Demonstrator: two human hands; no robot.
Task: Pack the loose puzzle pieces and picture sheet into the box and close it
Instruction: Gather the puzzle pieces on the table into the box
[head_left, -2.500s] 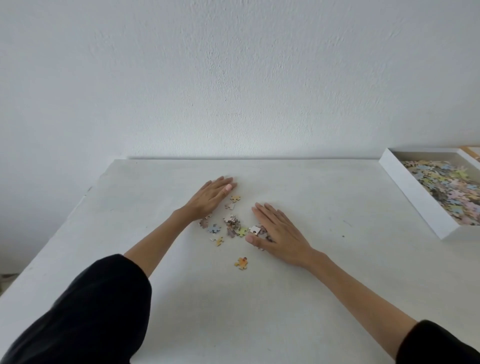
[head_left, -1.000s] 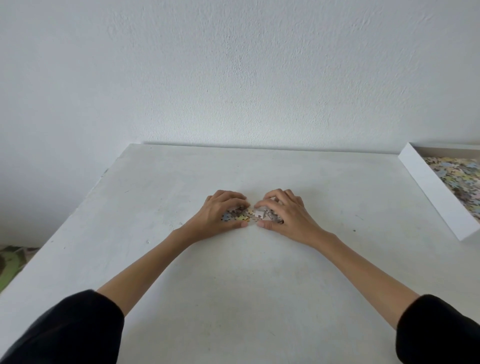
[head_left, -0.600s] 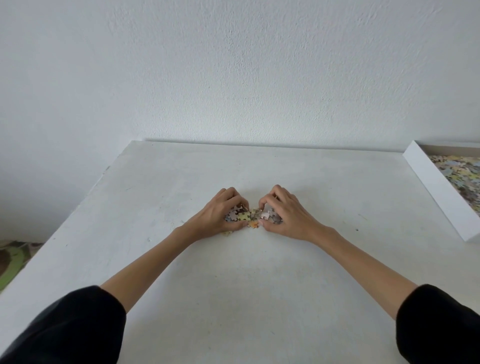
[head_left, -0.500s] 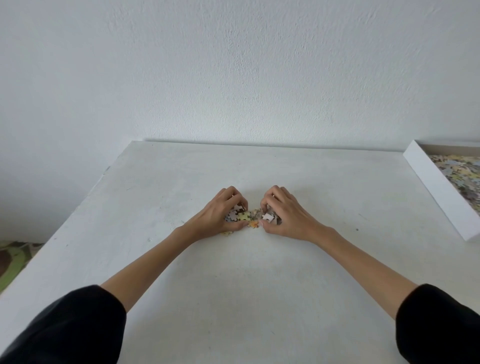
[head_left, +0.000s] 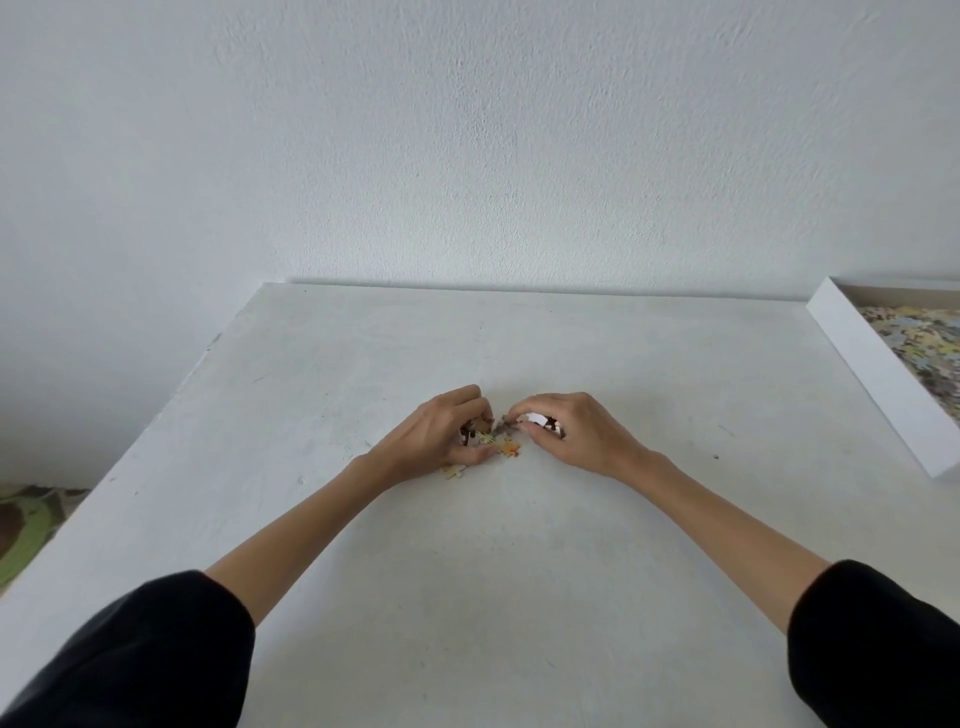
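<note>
A small heap of loose puzzle pieces lies mid-table between my two hands. My left hand curls round the heap's left side, fingers and thumb closed on several pieces. My right hand curls round the right side and pinches pieces between thumb and fingers. One pale piece lies apart under my left wrist. The white box stands open at the right edge, with many pastel pieces inside. No picture sheet is in view.
The white table ends at the wall behind and drops off along its left edge. A green and brown floor mat shows below at far left.
From lying flat beside scattered pieces, both hands have swept the pieces into one heap and curled tight on it. One pale piece has slipped out under the left wrist.
</note>
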